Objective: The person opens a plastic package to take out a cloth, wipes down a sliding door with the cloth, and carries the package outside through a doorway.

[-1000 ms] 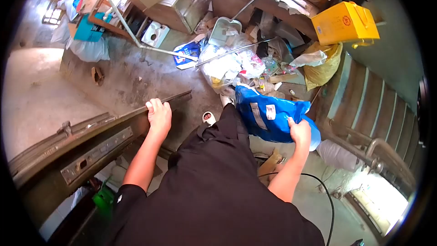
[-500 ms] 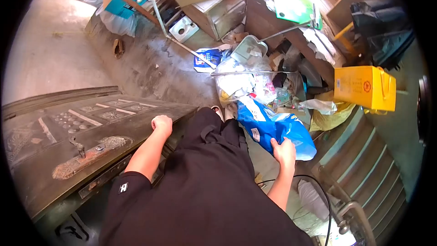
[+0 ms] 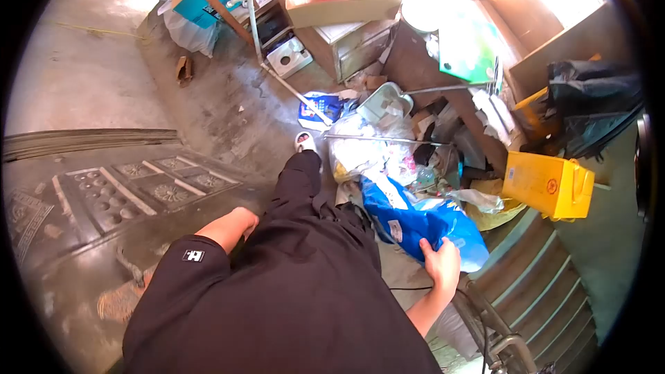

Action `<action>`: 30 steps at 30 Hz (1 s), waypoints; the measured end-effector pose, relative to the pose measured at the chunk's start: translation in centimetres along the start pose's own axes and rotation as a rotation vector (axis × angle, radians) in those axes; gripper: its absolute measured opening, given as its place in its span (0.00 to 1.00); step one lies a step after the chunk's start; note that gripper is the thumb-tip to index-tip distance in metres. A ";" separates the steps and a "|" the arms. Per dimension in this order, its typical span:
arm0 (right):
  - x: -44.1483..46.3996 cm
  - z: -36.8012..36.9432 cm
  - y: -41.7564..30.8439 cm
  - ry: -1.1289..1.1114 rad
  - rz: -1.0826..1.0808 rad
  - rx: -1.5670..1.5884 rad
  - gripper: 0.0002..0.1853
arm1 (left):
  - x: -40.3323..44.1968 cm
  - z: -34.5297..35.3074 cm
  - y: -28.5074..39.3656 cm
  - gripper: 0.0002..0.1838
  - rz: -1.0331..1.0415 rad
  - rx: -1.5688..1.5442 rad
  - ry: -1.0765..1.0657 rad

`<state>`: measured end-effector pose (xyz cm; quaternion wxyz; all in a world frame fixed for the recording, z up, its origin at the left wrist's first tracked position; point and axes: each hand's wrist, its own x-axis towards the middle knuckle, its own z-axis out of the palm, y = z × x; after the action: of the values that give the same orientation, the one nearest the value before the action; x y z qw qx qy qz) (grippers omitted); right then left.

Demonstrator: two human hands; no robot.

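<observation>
My right hand (image 3: 442,262) grips the near end of a blue plastic bag (image 3: 395,209), its thumb on the bag's face. The bag slants down from a pile of rubbish beside my leg, and what it contains is hidden. My left hand (image 3: 244,220) hangs at my left side near my thigh, fingers curled, with nothing visible in it. Close to that hand stands the dark ornate metal door (image 3: 173,190). Beyond the blue bag lie clear plastic bags (image 3: 355,149) and a grey plastic scoop (image 3: 385,102).
A yellow box (image 3: 547,183) sits right of the rubbish, above a stair-like slatted surface (image 3: 540,284). Metal tubing (image 3: 388,138) crosses the pile. A blue-and-white packet (image 3: 320,109), wooden drawers (image 3: 357,45) and a black bag (image 3: 596,97) surround it.
One foot has stepped forward on the floor. My left hand has dropped closer to my body, and the door sits lower left. My right hand keeps hold of the blue bag.
</observation>
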<state>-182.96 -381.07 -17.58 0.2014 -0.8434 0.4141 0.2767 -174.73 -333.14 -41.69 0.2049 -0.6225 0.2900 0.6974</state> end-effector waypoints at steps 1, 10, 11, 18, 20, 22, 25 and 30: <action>-0.4 -0.9 -1.6 0.005 0.009 -0.016 0.27 | 0.9 0.1 -0.9 0.24 0.049 -0.028 0.011; 1.3 -0.6 -11.1 0.076 0.119 0.044 0.30 | 0.8 3.0 -9.1 0.17 0.300 -0.415 0.136; 1.7 -0.8 -12.5 0.003 0.118 0.116 0.28 | 0.6 3.3 -10.2 0.17 0.316 -0.462 0.167; 4.3 -2.1 -29.1 -0.116 0.120 -0.172 0.23 | 0.1 2.1 -21.1 0.16 0.113 -0.816 0.519; 5.2 -1.2 -32.7 -0.167 0.097 -0.195 0.22 | 3.8 1.3 -26.8 0.17 -0.100 -1.229 0.670; 5.7 0.2 -36.0 -0.180 0.018 -0.370 0.23 | 2.2 -1.7 -31.4 0.15 -0.121 -2.373 0.880; 6.1 1.9 -42.1 -0.210 -0.022 -0.571 0.27 | -4.2 -7.2 -35.9 0.19 0.255 -2.894 1.123; 8.2 4.5 -49.8 -0.162 -0.157 -0.530 0.27 | -8.7 -11.4 -40.7 0.15 0.051 -1.864 1.449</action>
<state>-139.81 -354.67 -20.74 0.0271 -0.8712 0.2431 0.4255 -138.60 -309.55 -39.79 -0.5550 -0.7764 -0.2699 0.1276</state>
